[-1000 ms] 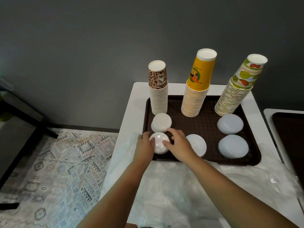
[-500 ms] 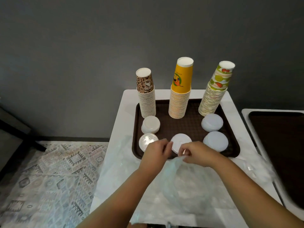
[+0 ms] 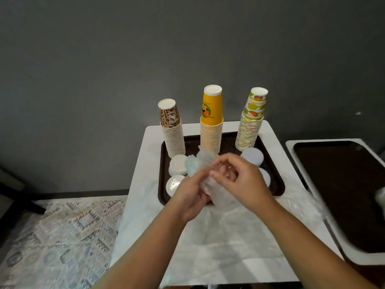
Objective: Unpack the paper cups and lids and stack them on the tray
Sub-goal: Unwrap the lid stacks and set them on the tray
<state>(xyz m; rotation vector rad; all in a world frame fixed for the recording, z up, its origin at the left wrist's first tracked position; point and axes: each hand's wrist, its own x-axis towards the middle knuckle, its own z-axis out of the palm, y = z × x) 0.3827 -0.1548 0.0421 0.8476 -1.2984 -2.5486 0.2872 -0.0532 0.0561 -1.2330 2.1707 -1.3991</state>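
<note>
Both hands meet above the near edge of the brown tray (image 3: 277,184), bunching a clear plastic wrapper (image 3: 200,161); the left hand (image 3: 191,195) cups it from below, the right hand (image 3: 239,180) curls over it. Three cup stacks (image 3: 211,134) line the tray's far edge, and lid piles (image 3: 178,164) sit at its left and right edges. Best to ball the wrapper tightly, lifted clear, so trailing film does not topple the stacks.

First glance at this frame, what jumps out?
Both hands, left hand and right hand, bunch a clear plastic bag over the near edge of the brown tray. Behind them three tall stacks of upside-down cups stand in a row at the tray's back: leopard-print cups left, yellow cups middle, fruit-print cups right. White lids lie in low piles in front of the stacks.
</note>
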